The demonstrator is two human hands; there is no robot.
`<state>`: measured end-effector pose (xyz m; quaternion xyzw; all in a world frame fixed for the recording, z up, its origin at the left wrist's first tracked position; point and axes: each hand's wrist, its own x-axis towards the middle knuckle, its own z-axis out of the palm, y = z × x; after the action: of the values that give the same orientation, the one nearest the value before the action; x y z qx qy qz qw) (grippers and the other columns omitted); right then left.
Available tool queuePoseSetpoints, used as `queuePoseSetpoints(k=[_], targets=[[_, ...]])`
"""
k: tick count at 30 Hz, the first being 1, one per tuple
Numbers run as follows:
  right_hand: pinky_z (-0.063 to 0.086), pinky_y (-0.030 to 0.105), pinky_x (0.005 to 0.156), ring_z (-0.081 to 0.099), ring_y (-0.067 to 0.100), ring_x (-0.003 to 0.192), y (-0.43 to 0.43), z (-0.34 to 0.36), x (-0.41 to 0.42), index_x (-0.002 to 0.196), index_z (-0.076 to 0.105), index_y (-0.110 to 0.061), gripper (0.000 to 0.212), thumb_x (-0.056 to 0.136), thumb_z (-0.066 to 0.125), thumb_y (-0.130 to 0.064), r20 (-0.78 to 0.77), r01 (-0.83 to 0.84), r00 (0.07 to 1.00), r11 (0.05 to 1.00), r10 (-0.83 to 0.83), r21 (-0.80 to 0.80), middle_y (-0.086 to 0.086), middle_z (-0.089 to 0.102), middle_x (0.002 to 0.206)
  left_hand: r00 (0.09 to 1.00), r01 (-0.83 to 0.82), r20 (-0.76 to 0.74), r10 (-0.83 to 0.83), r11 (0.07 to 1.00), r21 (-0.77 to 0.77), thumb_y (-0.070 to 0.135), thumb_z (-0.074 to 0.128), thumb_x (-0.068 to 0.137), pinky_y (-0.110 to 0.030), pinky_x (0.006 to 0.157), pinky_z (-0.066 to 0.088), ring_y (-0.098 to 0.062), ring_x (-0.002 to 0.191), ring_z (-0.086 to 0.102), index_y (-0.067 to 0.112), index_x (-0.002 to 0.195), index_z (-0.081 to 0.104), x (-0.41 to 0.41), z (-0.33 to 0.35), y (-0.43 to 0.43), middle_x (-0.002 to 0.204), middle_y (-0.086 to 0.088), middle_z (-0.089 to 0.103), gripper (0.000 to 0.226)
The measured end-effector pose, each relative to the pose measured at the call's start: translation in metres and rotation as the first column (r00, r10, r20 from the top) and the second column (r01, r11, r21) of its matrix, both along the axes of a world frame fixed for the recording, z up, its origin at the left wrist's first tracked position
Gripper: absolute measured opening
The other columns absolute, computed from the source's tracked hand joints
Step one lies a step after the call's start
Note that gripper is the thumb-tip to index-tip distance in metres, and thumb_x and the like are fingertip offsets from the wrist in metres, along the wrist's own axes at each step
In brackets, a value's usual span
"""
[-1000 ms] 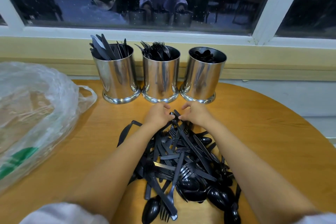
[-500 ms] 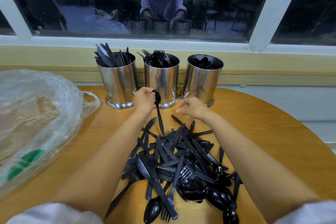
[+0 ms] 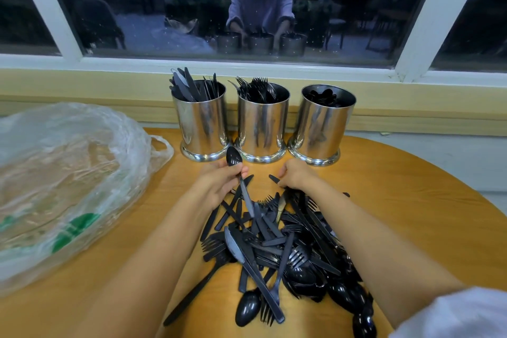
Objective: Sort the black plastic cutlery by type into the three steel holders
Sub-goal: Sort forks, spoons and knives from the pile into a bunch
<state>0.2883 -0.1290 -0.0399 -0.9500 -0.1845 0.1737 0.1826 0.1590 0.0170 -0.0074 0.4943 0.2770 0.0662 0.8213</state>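
Note:
Three steel holders stand in a row at the table's far edge: the left holder (image 3: pixel 201 126) has knives, the middle holder (image 3: pixel 262 126) forks, the right holder (image 3: pixel 323 126) spoons. A pile of black cutlery (image 3: pixel 277 252) lies between my forearms. My left hand (image 3: pixel 216 185) grips a black spoon (image 3: pixel 234 158) by its handle, bowl up, just in front of the gap between the left and middle holders. My right hand (image 3: pixel 297 177) rests at the pile's far edge, fingers curled over a black cutlery piece (image 3: pixel 273 179) whose tip sticks out to the left.
A large crumpled clear plastic bag (image 3: pixel 68 173) covers the left side of the round wooden table (image 3: pixel 411 214). Behind the holders run a yellow wall ledge (image 3: pixel 411 107) and a dark window reflecting a person.
My left hand turned the spoon so its bowl points up, staying in front of the holders. My right hand moved slightly back onto the pile's far edge. The view has tilted down a little.

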Motion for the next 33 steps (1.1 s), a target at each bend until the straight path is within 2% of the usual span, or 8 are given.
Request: queuePoseSetpoints(k=[4,7,15,23,25,27,29,33], targets=[[0.048,0.034,0.088,0.059,0.022,0.104,0.009,-0.003,0.004,0.104,0.066,-0.010,0.014,0.093,0.059,-0.014,0.057,-0.045,0.997,0.999,0.045,-0.003,0.005,0.065,0.109,1.000,-0.002,0.014,0.003,0.997,-0.076,-0.002,0.062,0.088,-0.019,0.063,0.058,-0.016,0.077,0.071,-0.010,0.109,0.060,-0.010,-0.010,0.003,0.087,-0.014,0.072,0.023],[0.047,0.032,0.084,0.056,0.020,0.094,0.007,0.015,0.008,0.099,0.056,-0.014,0.004,0.097,0.052,-0.014,0.148,-0.034,0.989,0.954,-0.011,0.297,-0.003,0.058,0.094,0.999,-0.034,0.018,0.036,0.994,-0.108,0.001,0.058,0.093,-0.022,0.057,0.058,-0.016,0.067,0.072,-0.004,0.104,0.058,-0.013,-0.013,0.002,0.087,-0.017,0.069,0.012],[0.056,0.022,0.070,0.070,0.011,0.072,-0.016,0.075,-0.022,0.115,0.047,-0.015,0.027,0.095,0.052,0.002,0.053,0.048,0.978,0.457,-0.204,0.888,0.008,0.058,0.102,0.998,-0.063,0.023,0.066,0.989,-0.133,0.020,0.051,0.102,-0.017,0.038,0.036,-0.004,0.038,0.037,0.011,0.099,0.051,-0.022,-0.012,-0.007,0.056,0.003,0.056,0.009],[0.058,0.023,0.078,0.073,0.014,0.081,-0.044,0.063,-0.104,0.105,0.055,0.000,0.013,0.093,0.055,0.005,-0.291,0.303,0.952,0.161,-0.093,0.939,0.019,0.059,0.106,0.993,-0.017,0.106,0.055,0.944,-0.329,0.021,0.047,0.102,-0.015,0.041,0.027,-0.003,0.037,0.032,0.003,0.114,0.062,-0.064,0.002,-0.038,0.042,0.006,0.041,0.026],[0.057,0.021,0.075,0.072,0.014,0.081,-0.048,0.058,-0.120,0.100,0.054,-0.003,0.012,0.092,0.055,0.006,-0.346,0.351,0.936,0.109,-0.067,0.930,0.017,0.061,0.099,0.989,-0.009,0.135,0.064,0.928,-0.371,0.021,0.040,0.105,-0.014,0.041,0.032,-0.003,0.040,0.038,0.001,0.121,0.058,-0.075,0.001,-0.045,0.048,0.004,0.054,0.031],[0.057,0.022,0.075,0.070,0.015,0.083,-0.051,0.052,-0.138,0.102,0.055,-0.003,0.011,0.092,0.058,0.002,-0.401,0.403,0.915,0.124,-0.043,0.907,0.010,0.065,0.093,0.985,0.031,0.170,0.040,0.917,-0.397,0.021,0.037,0.106,-0.017,0.053,0.047,-0.008,0.061,0.058,0.002,0.123,0.057,-0.087,-0.001,-0.053,0.084,-0.008,0.075,0.032],[0.055,0.024,0.075,0.066,0.013,0.083,-0.052,0.042,-0.158,0.105,0.058,-0.006,0.016,0.090,0.063,-0.006,-0.423,0.419,0.905,0.246,-0.042,0.874,0.004,0.067,0.091,0.982,0.064,0.188,0.009,0.924,-0.378,0.025,0.038,0.106,-0.030,0.080,0.054,-0.021,0.098,0.065,0.001,0.127,0.055,-0.096,-0.007,-0.059,0.117,-0.017,0.069,0.036],[0.044,0.014,0.064,0.061,0.002,0.074,-0.051,0.021,-0.188,0.096,0.067,-0.010,0.011,0.086,0.070,-0.014,-0.347,0.328,0.936,0.505,-0.059,0.799,-0.004,0.069,0.085,0.970,0.127,0.238,-0.049,0.937,-0.325,0.026,0.040,0.104,-0.037,0.091,0.050,-0.026,0.114,0.063,-0.001,0.124,0.057,-0.109,-0.019,-0.073,0.122,-0.020,0.066,0.037]])
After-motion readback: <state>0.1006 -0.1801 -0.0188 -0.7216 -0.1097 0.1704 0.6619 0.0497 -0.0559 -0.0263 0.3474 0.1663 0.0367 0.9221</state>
